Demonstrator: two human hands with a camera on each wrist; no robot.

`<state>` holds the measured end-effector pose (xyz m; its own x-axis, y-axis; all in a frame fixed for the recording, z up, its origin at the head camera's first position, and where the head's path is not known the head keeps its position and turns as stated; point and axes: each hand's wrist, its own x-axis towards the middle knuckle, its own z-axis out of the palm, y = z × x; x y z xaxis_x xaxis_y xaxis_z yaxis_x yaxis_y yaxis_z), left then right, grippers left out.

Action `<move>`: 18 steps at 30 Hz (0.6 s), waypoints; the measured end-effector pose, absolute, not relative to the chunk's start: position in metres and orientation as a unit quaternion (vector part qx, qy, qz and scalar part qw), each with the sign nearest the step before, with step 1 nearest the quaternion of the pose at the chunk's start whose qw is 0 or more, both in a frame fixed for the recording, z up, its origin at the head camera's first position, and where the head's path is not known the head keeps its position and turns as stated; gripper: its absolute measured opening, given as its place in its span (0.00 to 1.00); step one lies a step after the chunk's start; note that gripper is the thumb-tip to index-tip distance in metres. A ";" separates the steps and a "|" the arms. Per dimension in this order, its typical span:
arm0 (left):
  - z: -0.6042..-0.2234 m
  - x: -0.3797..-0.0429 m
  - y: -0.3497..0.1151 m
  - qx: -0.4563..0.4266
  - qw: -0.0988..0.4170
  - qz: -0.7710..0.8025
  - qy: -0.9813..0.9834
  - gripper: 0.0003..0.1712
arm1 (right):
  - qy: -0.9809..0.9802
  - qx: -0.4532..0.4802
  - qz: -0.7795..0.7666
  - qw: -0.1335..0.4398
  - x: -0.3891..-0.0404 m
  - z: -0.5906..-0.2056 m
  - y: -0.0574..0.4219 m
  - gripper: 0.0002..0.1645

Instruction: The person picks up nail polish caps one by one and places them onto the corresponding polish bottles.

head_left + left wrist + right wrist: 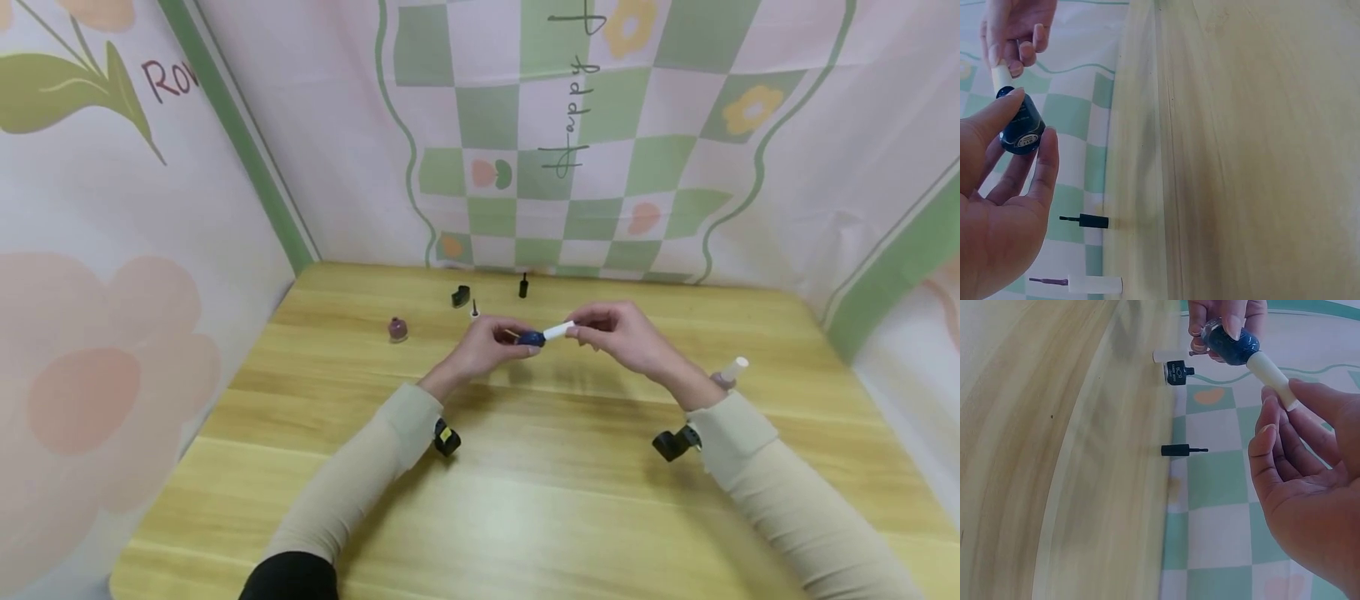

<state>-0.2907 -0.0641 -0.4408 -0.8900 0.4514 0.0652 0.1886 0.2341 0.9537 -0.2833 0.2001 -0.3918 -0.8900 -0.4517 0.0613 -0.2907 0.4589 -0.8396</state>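
Observation:
My left hand [486,346] pinches a dark blue nail polish bottle [531,339] above the table, thumb on one side and fingers on the other. The bottle is tilted, its neck toward the right. At that neck sits a white cap [1272,379], its far end gripped between the thumb and fingers of my right hand [626,335]; any brush inside is hidden. Just beyond my left hand, a white brush cap [1094,285] stands with its brush pointing up. A black brush cap [523,288] stands the same way farther back.
An uncapped black polish bottle [1175,373] stands near the table's back edge. To the left is an uncapped mauve bottle [397,329]. Beside my right wrist stands a white-capped bottle [731,371], partly hidden by the forearm. A patterned curtain [555,125] hangs behind the wooden table [540,500].

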 end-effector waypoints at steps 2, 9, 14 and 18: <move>-0.441 -0.291 -0.064 0.205 0.112 0.583 0.778 0.16 | 0.851 -0.217 -0.470 0.087 -0.283 -0.392 0.201 0.18; -0.442 -0.292 -0.063 0.208 0.115 0.585 0.775 0.15 | 0.854 -0.212 -0.466 0.095 -0.284 -0.390 0.201 0.18; -0.443 -0.293 -0.064 0.208 0.113 0.585 0.776 0.16 | 0.856 -0.225 -0.458 0.081 -0.286 -0.391 0.201 0.14; -0.442 -0.292 -0.064 0.207 0.112 0.580 0.780 0.16 | 0.859 -0.248 -0.444 0.061 -0.287 -0.392 0.201 0.12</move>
